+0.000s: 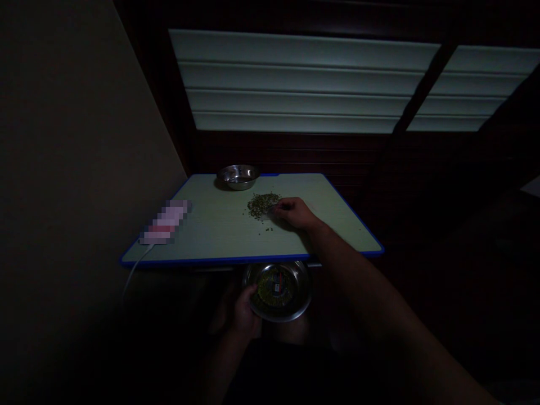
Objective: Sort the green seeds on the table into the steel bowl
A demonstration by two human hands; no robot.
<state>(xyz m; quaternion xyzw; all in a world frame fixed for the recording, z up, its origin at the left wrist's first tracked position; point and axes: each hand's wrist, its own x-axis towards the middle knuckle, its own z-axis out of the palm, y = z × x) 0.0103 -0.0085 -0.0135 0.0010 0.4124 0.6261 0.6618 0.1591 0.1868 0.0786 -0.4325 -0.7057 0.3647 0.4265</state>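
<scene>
My left hand (pixel 243 308) grips the rim of a steel plate (pixel 295 306) holding small green beans, held just below the near edge of the table. My right hand (pixel 295 212) rests on the pale green tabletop (pixel 219 230), fingers curled and pointing left, touching the right side of a loose pile of small green beans (pixel 261 203). A few stray beans lie just in front of the pile. Whether the fingers pinch any beans is too dim to make out.
An empty steel bowl (pixel 238 176) stands at the table's far edge. A blurred-out pink and white object (pixel 165 222) with a white cable lies on the left. A wall runs along the left; louvred window panels fill the back.
</scene>
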